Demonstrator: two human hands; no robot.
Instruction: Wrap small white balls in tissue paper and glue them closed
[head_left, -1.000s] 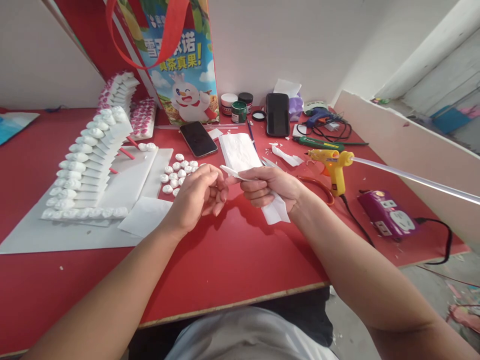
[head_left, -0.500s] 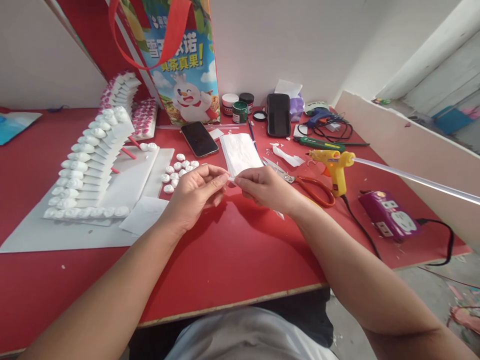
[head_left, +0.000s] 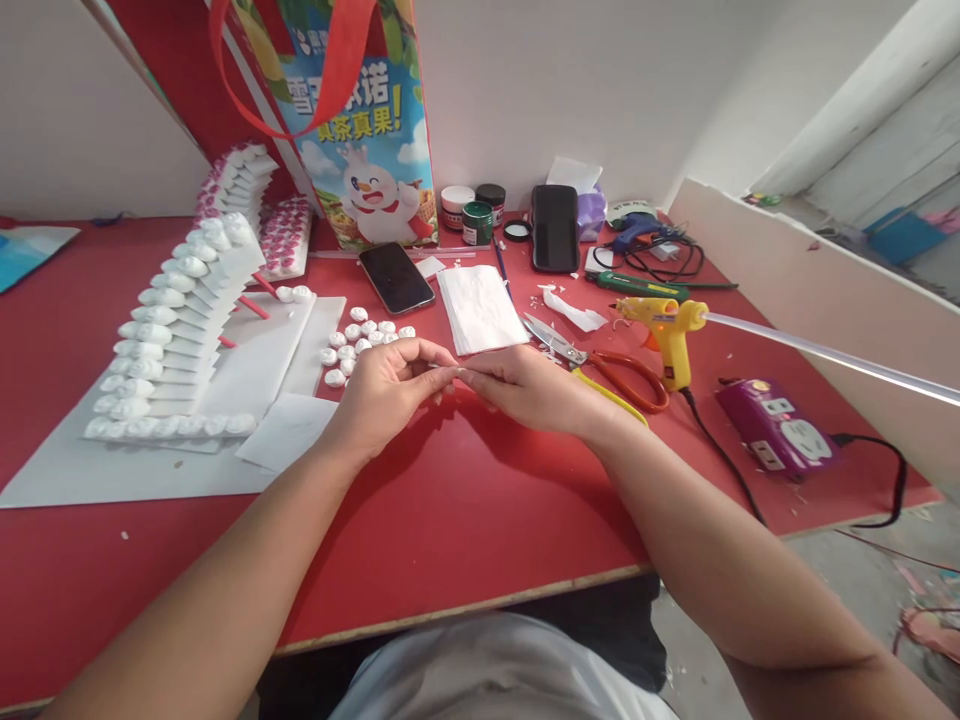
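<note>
My left hand [head_left: 386,395] and my right hand [head_left: 529,388] meet above the middle of the red table, fingertips pinched together. Between them is a small piece of white paper, almost wholly hidden by the fingers. Just beyond lies a stack of white tissue paper [head_left: 481,308]. Several small white paper rosettes [head_left: 347,353] lie beside my left hand. Close to my right hand are scissors [head_left: 628,375] with orange-red handles, and part of a yellow handle shows under them.
At left, a stepped white model [head_left: 180,345] edged with rosettes stands on white boards. A phone [head_left: 396,278], paint jars [head_left: 478,222] and a picture bag [head_left: 367,140] are behind. To the right are a yellow glue gun [head_left: 670,325] and a purple power socket box [head_left: 780,425] with cords.
My fingertips have drawn closer together and slightly lower, so the white piece shows less. The right hand has turned a little flatter. The other things stay in place.
</note>
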